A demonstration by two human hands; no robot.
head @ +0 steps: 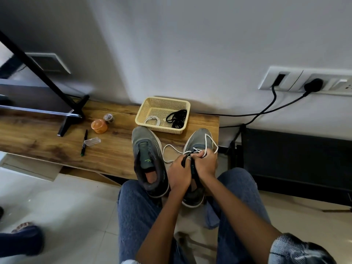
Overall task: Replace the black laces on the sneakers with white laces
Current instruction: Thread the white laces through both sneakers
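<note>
Two sneakers, neither finished: your left hand (179,173) and right hand (205,164) pinch the white lace (209,141) on the right sneaker (198,139); left of that grip, the left sneaker (144,147) sits laceless.

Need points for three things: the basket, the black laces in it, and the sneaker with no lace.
basket (143,109): head view, on its left mesh wall.
black laces (176,117): head view, on the middle of the coiled bundle inside the basket.
unlaced sneaker (147,149): head view, on its tongue, left of the hands.
</note>
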